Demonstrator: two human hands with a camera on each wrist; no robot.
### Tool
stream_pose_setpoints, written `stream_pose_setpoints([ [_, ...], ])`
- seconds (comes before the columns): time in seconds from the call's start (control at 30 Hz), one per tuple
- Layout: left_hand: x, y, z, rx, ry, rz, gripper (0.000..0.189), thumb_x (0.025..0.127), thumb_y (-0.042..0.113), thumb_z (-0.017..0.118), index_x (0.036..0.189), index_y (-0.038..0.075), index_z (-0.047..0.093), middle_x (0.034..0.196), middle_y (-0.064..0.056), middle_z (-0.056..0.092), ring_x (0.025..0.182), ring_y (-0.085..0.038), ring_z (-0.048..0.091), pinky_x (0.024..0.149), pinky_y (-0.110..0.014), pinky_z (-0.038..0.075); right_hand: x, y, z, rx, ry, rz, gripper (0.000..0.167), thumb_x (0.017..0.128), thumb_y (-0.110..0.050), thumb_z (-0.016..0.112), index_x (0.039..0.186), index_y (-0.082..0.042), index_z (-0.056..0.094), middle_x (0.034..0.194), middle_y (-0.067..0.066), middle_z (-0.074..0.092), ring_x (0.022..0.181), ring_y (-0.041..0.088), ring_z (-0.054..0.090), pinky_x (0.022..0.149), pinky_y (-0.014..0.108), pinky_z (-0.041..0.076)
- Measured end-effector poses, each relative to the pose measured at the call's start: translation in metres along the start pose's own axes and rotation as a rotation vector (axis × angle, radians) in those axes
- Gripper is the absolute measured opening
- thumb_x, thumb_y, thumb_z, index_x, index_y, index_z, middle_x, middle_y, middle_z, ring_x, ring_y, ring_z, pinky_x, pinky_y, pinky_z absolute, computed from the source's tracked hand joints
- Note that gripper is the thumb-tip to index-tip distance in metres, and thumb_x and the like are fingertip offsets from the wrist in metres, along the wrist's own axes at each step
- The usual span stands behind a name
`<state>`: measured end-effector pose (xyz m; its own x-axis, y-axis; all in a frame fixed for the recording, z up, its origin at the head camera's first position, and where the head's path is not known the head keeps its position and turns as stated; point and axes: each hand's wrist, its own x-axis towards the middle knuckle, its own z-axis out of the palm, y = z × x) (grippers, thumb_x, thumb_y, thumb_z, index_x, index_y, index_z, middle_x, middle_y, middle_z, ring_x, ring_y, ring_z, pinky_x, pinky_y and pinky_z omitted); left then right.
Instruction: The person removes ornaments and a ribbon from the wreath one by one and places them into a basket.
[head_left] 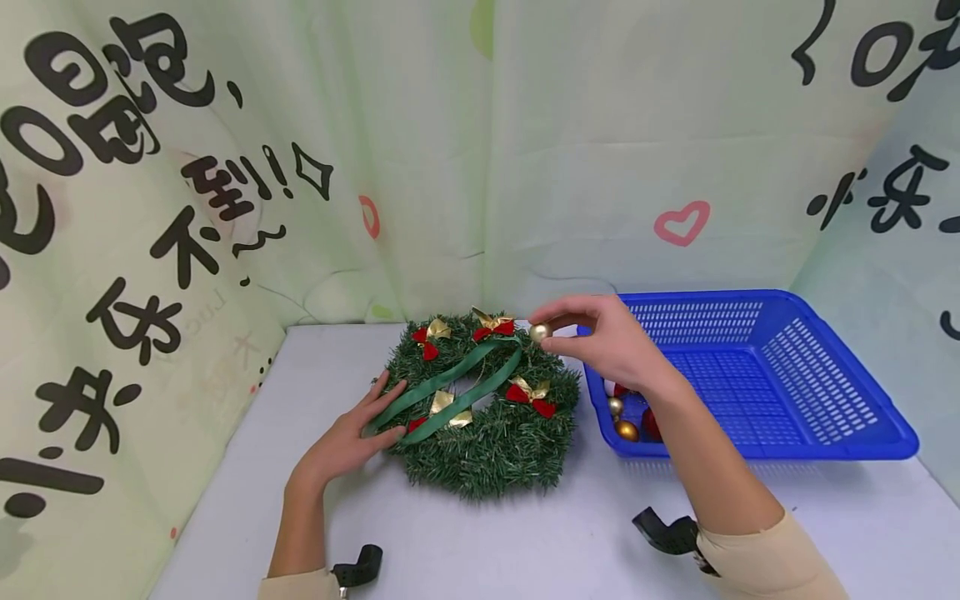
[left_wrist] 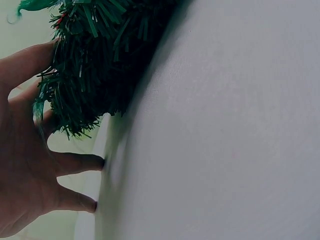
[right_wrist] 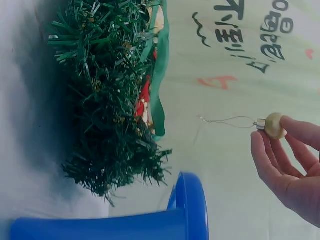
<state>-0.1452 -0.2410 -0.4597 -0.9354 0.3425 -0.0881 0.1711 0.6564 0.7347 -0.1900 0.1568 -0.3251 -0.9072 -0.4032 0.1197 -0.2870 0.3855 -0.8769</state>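
Note:
A green wreath (head_left: 480, 467) lies flat on the table, with several red-and-gold bows (head_left: 531, 397) fixed on it. Across its top runs a loop of green ribbon (head_left: 483, 392). My left hand (head_left: 348, 437) rests at the wreath's left side, fingers spread, thumb over the ribbon's near end; in the left wrist view, fingertips touch the white tabletop (left_wrist: 225, 125). Above the wreath's upper right edge, my right hand (head_left: 618, 346) pinches a small gold bauble (right_wrist: 274, 126) between thumb and fingers. From its silver cap a thin hanging loop (right_wrist: 232, 121) trails toward the wreath.
To the right stands a blue plastic basket (head_left: 750, 400), close to the wreath. Gold baubles (head_left: 626, 430) and a red one (head_left: 651, 425) lie in its left corner, partly behind my right forearm. A printed curtain (head_left: 585, 167) hangs behind and on both sides.

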Motion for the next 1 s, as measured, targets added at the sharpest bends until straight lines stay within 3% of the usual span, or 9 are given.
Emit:
stream_pose_setpoints([
  [0.53,0.000,-0.001,0.000,0.010,0.008,0.007,0.073,0.104,0.042,0.064,0.166,0.031,0.028,0.177,0.002,0.003,0.160,-0.043,0.013,0.118,-0.074,0.024,-0.039,0.007,-0.025,-0.048,0.099,0.074,0.026,0.096,-0.028,0.078,0.121,-0.022,0.077,0.120,0.001,0.075,0.116,0.013,0.067,0.084,0.026,0.056],
  [0.73,0.000,0.000,-0.001,0.007,0.010,0.000,0.073,0.103,0.043,0.064,0.166,0.030,0.029,0.177,0.002,0.004,0.160,-0.043,0.013,0.118,-0.074,0.025,-0.050,0.013,-0.035,-0.056,0.124,0.076,0.029,0.097,-0.027,0.077,0.123,-0.017,0.076,0.125,0.005,0.072,0.106,0.008,0.070,0.065,0.033,0.057],
  [1.0,-0.001,0.000,0.000,0.006,0.016,0.005,0.074,0.103,0.046,0.064,0.166,0.029,0.030,0.177,0.002,0.005,0.160,-0.043,0.014,0.118,-0.074,0.025,-0.063,0.024,-0.045,-0.122,0.174,0.085,0.031,0.098,-0.031,0.075,0.127,-0.018,0.075,0.129,0.002,0.071,0.114,-0.002,0.064,0.088,0.019,0.054],
])
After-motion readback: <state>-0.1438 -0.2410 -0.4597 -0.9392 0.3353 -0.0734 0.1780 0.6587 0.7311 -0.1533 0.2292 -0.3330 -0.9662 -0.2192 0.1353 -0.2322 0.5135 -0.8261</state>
